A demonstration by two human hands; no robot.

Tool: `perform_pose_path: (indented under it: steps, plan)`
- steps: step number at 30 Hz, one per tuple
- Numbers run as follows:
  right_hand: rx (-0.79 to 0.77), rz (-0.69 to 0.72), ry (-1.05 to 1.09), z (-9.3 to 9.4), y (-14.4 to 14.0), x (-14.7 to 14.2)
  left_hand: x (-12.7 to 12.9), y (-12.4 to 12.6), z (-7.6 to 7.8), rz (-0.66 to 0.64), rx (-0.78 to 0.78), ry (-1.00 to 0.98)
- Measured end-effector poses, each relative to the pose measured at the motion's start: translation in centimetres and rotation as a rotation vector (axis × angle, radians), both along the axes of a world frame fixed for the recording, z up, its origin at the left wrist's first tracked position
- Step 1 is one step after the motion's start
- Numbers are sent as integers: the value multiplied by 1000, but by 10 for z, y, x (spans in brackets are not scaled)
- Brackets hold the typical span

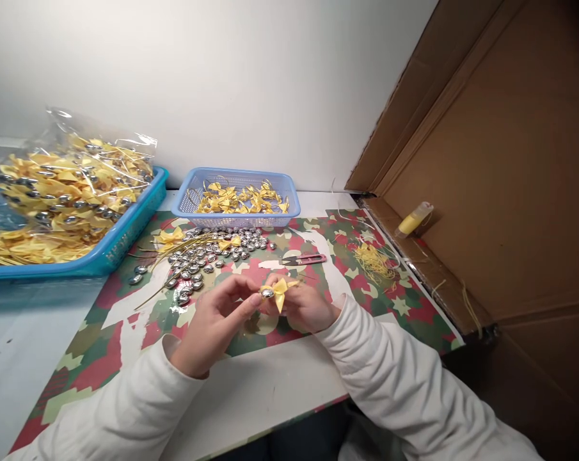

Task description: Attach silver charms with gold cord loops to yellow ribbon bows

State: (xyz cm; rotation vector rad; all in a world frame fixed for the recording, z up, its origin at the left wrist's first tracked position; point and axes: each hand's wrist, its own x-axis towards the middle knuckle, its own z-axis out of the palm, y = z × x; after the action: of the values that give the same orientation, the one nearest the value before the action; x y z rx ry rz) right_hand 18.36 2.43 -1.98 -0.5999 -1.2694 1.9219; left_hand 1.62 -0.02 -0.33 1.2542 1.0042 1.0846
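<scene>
My left hand (222,320) pinches a shiny silver oval bead (267,293) between thumb and fingertips. Directly beside the bead is a yellow ribbon bow (280,292), its tails spread; my right hand (311,308) is closed on the bow from behind, with its fingertips partly hidden. Both hands meet above the camouflage-patterned sheet (265,326). Just beyond them lies a pair of thread snips (304,259) with a reddish handle. Many loose silver beads (193,269) are scattered to the left, with gold cords (174,250) and another yellow bow (229,242) among them.
A blue perforated basket (236,221) with yellow bows stands at the back. At left, a larger blue tray (126,246) carries a clear bag (78,173) of bows with beads. Yellow thread scraps (375,261) lie at right, near a yellow-filled tube (414,219) and a cardboard wall (500,160).
</scene>
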Motion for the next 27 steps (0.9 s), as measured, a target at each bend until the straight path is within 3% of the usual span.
perform_pose_path:
  steps: [7, 11, 13, 16, 18, 21, 24, 27]
  plan:
    - [243, -54, -169, 0, -2, 3, 0, 3, 2, -104, -386, -291]
    - [410, -125, -318, -1, -2, 7, 0, 3, 3, -62, -422, -320]
    - [516, -304, -394, 0, -2, 9, 0, 4, 2, -21, -364, -299]
    - [721, -760, -466, 5, -5, 11, 0, 4, 0, 94, -255, -235]
    - [912, -883, -466, 7, -9, 10, 0, 4, -1, 155, -218, -193]
    - [1193, -799, -582, 7, -14, 5, 0, 3, -3, 163, -225, -175]
    - [1261, -770, -728, 3, -15, 2, -1, 2, -5, 119, -231, -159]
    - [1338, -771, -738, 1, -13, 4, -1, 2, -5, 103, -218, -151]
